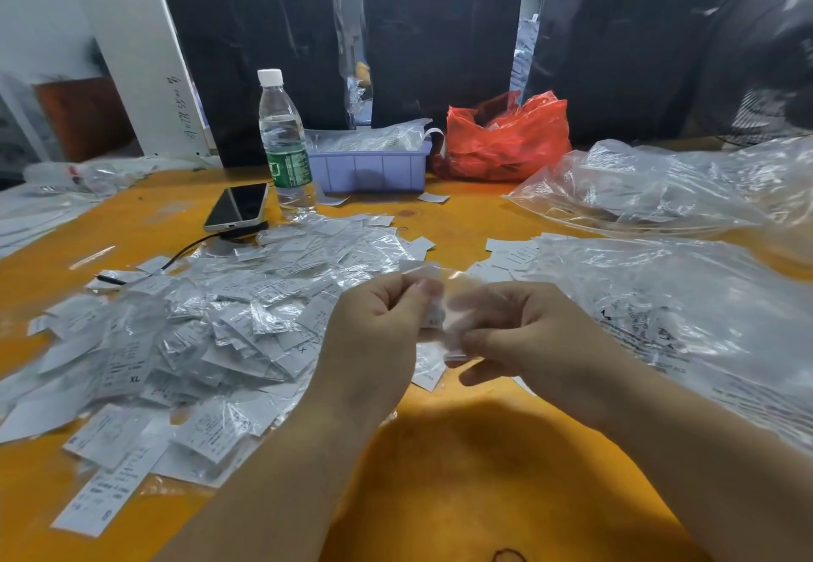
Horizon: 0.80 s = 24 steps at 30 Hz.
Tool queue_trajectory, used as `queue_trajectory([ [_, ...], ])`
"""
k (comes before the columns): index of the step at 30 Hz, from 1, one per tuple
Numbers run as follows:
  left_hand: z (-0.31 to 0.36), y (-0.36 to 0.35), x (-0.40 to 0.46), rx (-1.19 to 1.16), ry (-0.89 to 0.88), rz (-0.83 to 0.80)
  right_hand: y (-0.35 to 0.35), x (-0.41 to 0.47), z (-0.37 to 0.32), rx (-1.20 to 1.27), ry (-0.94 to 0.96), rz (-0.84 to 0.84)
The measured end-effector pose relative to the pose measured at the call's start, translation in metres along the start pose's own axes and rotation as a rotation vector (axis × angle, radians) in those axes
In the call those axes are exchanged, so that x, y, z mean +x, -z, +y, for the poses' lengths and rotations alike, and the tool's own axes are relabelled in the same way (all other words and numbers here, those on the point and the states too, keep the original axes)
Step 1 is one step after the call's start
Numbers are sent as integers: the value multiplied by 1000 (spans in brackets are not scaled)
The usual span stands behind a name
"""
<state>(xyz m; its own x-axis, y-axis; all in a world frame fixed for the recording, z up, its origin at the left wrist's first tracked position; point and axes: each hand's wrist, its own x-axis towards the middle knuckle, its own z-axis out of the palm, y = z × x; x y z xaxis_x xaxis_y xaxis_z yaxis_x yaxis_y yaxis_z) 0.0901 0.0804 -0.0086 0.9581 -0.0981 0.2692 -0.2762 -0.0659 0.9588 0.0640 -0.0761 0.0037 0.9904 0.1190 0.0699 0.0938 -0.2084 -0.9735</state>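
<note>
Both hands are working close together just above the table [484,473]. The left hand [374,324] is pinching the top edge of a small clear bag [444,310] between thumb and curled fingers, and the right hand [528,332] is pinching its lower edge, near what looks like the sealing strip. The bag is hanging in the air between them, over the near edge of the pile [198,332] of bagged labels and not touching the table. Something white seems to be sitting inside it, a label I think, but the middle is blurring and I cannot tell how far in it is.

From where I am standing, the grip is the weak point. The film is looking thin and slick, and each hand is holding it only at an edge. If one pinch loosens, the bag is going to drop straight into the pile, where it would look like every other one. An unsealed bag among finished ones would be hard to find.

Pulling too hard is the opposite risk – the film could stretch or split, or the strip could close on a corner of the label and crease it.

The forearms are also lying close to the pile and to the big bags [660,297] on the right, so a careless sweep could be pushing the labels off the table. The water bottle [283,143] beside the phone [237,207] is standing well clear for now.
</note>
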Motion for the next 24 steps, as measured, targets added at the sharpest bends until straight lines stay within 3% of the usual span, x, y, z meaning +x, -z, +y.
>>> queue_trajectory([
  [5,1,5,4,-104,105,85,2,3,-3,-13,-18,55],
  [15,3,6,5,-129,153,26,14,6,-14,129,-170,192],
  [24,6,7,2,-111,130,16,13,7,-9,132,-285,110],
])
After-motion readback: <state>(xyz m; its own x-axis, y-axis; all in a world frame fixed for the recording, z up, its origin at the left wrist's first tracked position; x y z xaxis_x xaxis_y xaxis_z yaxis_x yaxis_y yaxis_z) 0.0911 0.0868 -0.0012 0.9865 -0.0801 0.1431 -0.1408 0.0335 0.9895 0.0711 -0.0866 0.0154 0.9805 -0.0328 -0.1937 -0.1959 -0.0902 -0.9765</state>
